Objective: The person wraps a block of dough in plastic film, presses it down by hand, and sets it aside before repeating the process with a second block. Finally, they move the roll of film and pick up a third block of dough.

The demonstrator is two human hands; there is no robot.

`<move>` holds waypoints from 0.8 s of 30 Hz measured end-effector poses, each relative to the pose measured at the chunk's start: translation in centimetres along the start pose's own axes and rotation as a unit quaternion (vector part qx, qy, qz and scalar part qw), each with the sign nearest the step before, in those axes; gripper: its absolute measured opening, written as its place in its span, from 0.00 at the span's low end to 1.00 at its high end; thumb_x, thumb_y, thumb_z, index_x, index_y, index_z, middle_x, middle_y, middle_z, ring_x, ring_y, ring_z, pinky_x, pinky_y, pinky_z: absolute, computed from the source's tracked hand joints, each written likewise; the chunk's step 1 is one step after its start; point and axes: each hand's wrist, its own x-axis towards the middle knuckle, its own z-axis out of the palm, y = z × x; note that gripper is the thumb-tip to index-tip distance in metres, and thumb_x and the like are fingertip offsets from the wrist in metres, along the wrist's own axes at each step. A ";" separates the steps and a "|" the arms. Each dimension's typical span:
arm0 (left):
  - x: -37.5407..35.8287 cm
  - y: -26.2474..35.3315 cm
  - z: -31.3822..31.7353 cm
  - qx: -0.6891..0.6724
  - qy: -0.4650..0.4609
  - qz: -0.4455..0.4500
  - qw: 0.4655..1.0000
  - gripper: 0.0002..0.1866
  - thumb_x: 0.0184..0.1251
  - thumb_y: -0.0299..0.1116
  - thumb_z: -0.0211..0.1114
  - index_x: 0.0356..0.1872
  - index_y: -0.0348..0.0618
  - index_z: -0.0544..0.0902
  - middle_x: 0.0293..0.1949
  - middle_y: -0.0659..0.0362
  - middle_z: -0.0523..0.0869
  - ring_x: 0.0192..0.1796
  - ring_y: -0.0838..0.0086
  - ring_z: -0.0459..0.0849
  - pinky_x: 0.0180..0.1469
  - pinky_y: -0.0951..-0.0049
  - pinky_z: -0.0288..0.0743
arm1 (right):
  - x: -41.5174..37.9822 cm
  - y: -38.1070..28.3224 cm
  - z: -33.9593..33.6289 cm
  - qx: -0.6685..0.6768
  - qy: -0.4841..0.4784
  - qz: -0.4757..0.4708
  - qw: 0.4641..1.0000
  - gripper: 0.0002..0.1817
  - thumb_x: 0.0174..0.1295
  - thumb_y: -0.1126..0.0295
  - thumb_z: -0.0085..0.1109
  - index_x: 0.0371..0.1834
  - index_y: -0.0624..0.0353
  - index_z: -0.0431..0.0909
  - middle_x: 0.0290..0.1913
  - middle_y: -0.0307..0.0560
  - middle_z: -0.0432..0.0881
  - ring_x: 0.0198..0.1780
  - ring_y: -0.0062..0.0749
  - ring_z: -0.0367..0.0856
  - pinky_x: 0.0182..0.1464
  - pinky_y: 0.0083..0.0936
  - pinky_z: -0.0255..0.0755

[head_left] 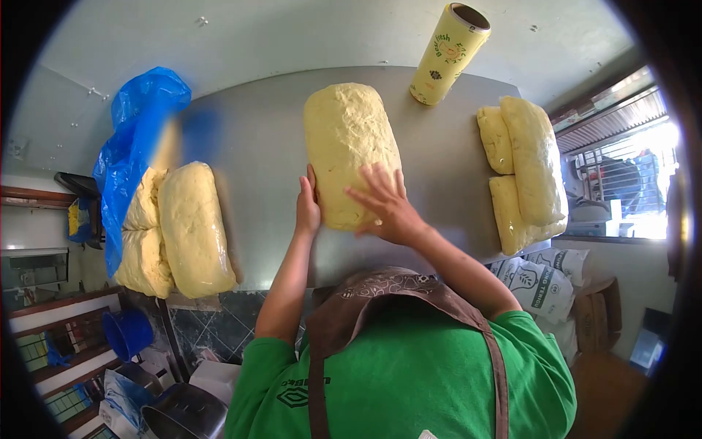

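A large pale-yellow dough block (347,128) lies lengthwise on the metal table, its top rough and creased toward the far end. My right hand (389,210) rests on its near right part, fingers spread out over the surface. Along the near left side, my left hand (308,207) is held flat against the dough with its fingers pointing away from me; some of them are hidden behind the edge. Neither hand is closed around anything.
Wrapped dough blocks (194,227) are stacked on the left under a blue plastic sheet (135,157). More wrapped blocks (534,161) sit on the right. A yellow cling-film roll (439,69) stands at the back of the metal table (263,168). White sacks (545,289) lie below, right.
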 end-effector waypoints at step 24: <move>19.4 6.2 0.8 0.500 0.160 0.218 0.823 0.22 0.81 0.45 0.52 0.62 0.40 0.81 0.68 0.34 0.74 0.70 0.45 0.74 0.70 0.54 0.70 | 22.5 14.5 0.6 0.124 0.122 0.231 0.957 0.31 0.62 0.46 0.66 0.64 0.50 0.77 0.72 0.62 0.68 0.75 0.60 0.62 0.75 0.48 0.60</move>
